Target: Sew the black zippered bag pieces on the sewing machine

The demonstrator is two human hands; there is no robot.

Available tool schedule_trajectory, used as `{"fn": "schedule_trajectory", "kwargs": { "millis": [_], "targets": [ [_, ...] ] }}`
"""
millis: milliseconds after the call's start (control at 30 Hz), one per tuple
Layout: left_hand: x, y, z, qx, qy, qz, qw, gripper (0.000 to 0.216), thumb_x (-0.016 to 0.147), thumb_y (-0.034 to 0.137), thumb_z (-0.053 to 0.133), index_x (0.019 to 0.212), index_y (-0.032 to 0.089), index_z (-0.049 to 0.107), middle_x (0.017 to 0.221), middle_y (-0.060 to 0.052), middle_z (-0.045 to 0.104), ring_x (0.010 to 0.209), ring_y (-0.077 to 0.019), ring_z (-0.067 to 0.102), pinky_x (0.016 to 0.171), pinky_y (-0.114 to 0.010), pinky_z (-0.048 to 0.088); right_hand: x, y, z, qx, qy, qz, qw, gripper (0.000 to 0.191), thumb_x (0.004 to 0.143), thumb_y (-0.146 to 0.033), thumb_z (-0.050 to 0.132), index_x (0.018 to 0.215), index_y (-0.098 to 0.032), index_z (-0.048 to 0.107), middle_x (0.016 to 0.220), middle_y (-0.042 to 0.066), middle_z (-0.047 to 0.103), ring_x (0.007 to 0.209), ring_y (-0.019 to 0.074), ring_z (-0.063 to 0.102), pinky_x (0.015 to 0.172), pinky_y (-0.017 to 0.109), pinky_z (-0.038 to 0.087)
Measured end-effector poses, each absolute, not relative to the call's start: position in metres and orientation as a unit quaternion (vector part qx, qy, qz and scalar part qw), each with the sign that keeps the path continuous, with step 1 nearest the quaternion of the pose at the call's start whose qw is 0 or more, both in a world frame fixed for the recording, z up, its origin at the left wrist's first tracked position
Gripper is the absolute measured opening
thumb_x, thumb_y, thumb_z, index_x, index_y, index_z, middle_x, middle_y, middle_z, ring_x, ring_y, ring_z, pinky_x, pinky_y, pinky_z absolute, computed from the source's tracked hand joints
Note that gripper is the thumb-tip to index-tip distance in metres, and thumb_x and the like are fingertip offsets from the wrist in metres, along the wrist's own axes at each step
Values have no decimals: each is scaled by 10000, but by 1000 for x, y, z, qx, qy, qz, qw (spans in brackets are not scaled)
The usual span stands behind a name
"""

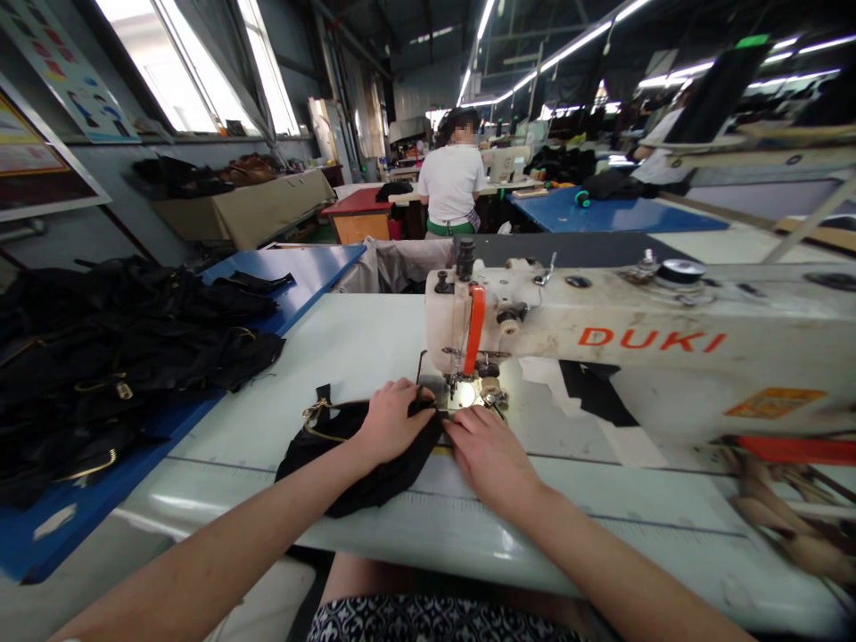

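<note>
forearms converge, left hand and right hand palm-down at black fabric.

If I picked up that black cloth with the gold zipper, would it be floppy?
Probably floppy: the black cloth lies slumped on the pale table. Its gold zipper curves, so that likely bends too. Lying low and flattish, it probably wouldn't roll.

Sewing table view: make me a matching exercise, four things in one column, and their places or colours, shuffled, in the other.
Things:
1. Heap of black cloth
2. Lettering on the sewing machine
3. Left hand
4. Co-worker's shirt

Matches:
A. Orange
B. On the blue table
C. White
D. On the black zippered piece

Pairs: 1-B, 2-A, 3-D, 4-C
</note>
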State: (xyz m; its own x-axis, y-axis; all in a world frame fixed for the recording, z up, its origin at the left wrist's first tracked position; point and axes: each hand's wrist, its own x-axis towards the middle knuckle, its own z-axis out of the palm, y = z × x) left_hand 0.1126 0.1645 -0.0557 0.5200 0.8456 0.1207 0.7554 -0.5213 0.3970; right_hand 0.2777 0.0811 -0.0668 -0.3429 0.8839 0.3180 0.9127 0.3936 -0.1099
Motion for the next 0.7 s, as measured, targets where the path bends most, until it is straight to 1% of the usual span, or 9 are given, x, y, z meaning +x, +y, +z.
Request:
{"fn": "schedule_trajectory", "kwargs": {
  "millis": [167, 267, 367, 567, 700],
  "targets": [
    [114, 158, -51, 850, 518, 92, 32, 314, 818, 462, 562, 948, 177, 576, 982, -96, 626, 978, -290, 554, 865, -412, 379, 278, 82, -66, -549, -821, -38, 155, 178, 854, -124, 533, 1001, -150, 631, 899, 76, 585, 914, 249, 494, 831, 401, 435],
    [117, 158, -47, 858, 511, 55, 11, 343, 828, 483, 535, 918, 155, 575, 936, -119, 650, 937, -301, 585, 856, -428, 371, 279, 82, -65, -549, -821, -32, 154, 192, 854, -120, 530, 1013, -150, 634, 913, 79, 590, 928, 249, 493, 841, 399, 430],
    [121, 162, -41, 860, 509, 20, 24, 360, 831, 482, 522, 930, 142, 587, 925, -128, 672, 905, -308, 616, 837, -435, 386, 279, 82, -65, -548, -823, -26, 149, 194, 856, -117, 523, 1012, -143, 636, 928, 83, 588, 944, 252, 488, 853, 397, 425],
    [125, 165, -31, 861, 504, -33, 67, 313, 845, 425, 496, 936, 154, 624, 938, -117, 702, 920, -292, 645, 868, -425, 415, 279, 82, -66, -551, -822, -22, 142, 192, 871, -119, 497, 998, -137, 641, 933, 79, 583, 944, 252, 481, 874, 393, 414],
    [126, 166, -32, 849, 513, -16, 126, 276, 832, 376, 515, 966, 169, 637, 991, -114, 697, 954, -278, 642, 829, -365, 462, 279, 83, -67, -549, -823, -22, 141, 183, 870, -124, 502, 988, -135, 641, 920, 77, 579, 936, 252, 479, 873, 393, 412]
  ]
}}
